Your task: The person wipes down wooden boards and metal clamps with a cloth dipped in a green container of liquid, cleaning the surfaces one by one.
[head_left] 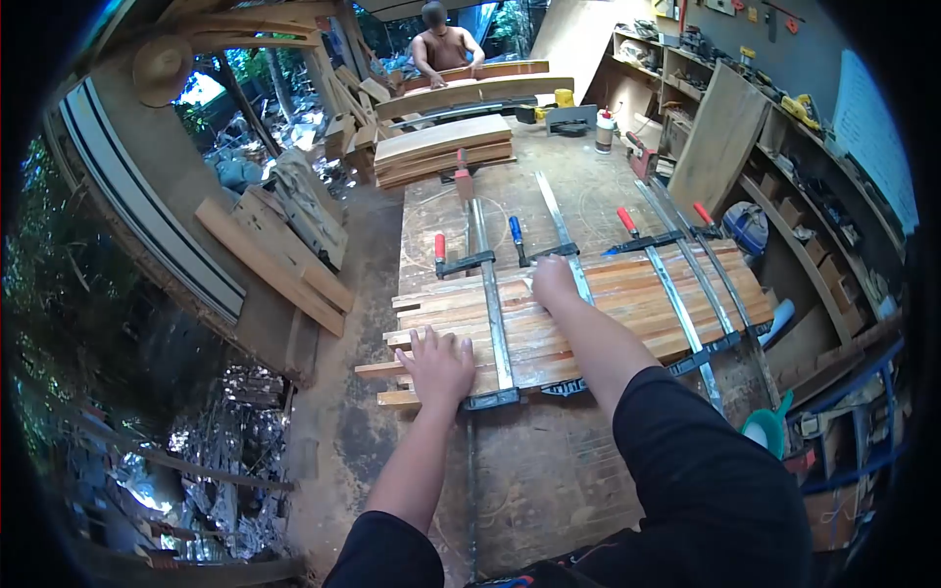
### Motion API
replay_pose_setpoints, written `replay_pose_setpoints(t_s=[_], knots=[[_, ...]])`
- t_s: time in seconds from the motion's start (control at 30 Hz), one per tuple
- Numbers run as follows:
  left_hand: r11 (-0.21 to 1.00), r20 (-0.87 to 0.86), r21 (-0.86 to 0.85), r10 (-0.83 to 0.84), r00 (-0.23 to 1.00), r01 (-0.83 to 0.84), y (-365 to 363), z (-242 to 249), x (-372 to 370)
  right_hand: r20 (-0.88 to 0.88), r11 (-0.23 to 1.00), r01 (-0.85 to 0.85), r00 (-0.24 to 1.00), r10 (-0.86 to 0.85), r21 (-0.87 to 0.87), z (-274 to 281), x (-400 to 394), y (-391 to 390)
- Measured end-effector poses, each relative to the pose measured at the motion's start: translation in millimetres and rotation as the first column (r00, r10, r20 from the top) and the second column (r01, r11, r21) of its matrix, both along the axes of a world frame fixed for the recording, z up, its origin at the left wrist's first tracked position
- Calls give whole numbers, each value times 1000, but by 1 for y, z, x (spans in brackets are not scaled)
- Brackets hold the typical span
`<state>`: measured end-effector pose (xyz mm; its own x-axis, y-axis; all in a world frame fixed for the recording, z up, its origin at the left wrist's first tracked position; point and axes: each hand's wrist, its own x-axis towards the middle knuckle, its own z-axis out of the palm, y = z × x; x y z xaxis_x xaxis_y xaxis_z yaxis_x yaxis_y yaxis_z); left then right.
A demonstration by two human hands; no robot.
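A panel of narrow wooden strips [627, 294] lies across the workbench, with bar clamps running over it. My left hand [436, 367] rests on the panel's uneven left end, fingers spread, just left of a bar clamp [495, 323]. Over the panel's far edge, my right hand [556, 282] is closed, close to the blue-handled clamp [517, 235]. Its fingertips are turned away from me, so whatever it grips, if anything, is hidden. A red-handled clamp [440, 250] sits at the far edge left of it. Another red-handled clamp [628, 223] stands to its right.
A person [449, 49] bends over long boards [475, 98] at the bench's far end. Stacked boards [441, 152] lie before them. A glue bottle [604, 131] stands at the back right. Tool shelves [804, 186] line the right wall; planks [270, 265] lean at left.
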<state>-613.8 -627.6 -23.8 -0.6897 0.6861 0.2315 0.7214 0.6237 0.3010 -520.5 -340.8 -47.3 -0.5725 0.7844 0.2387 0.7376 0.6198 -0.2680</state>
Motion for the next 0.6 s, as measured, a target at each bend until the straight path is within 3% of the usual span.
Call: replay_pose_setpoints(t_s=[0.03,0.17,0.27,0.3,0.37,0.4,0.43,0.47,0.5,0.6], knots=[[1000,-5,-4,-5,1000,5,1,0,0,93,970,-168,984,153,173,-1,-12,-2],[999,-29,-41,-8,1000,7,-1,-1,3,159,970,-242,959,235,21,12,-39,-9],[1000,-56,-23,-9,998,8,0,-2,-3,33,955,-295,955,296,-44,15,-47,-24],[1000,-68,-21,-14,998,12,1,-4,-5,200,936,-334,930,308,110,-5,-56,-20],[999,-45,-34,-34,998,33,6,-7,-2,0,956,-293,956,293,15,-2,-43,-33],[999,-17,-44,-24,1000,23,3,-5,-4,-375,793,-351,912,168,-498,16,-38,-52],[999,-50,-42,-28,998,26,2,-5,-8,-569,455,-421,781,-258,-785,37,-30,-75],[999,-58,-32,-37,998,35,-1,-7,-10,-332,792,-377,914,233,-481,27,-35,-76],[1000,-61,6,-2,998,2,-8,-6,-12,150,879,-477,867,476,-31,12,-17,-67],[999,-23,40,-13,1000,14,-12,-2,-8,-30,883,-308,947,318,-354,36,28,-131]])
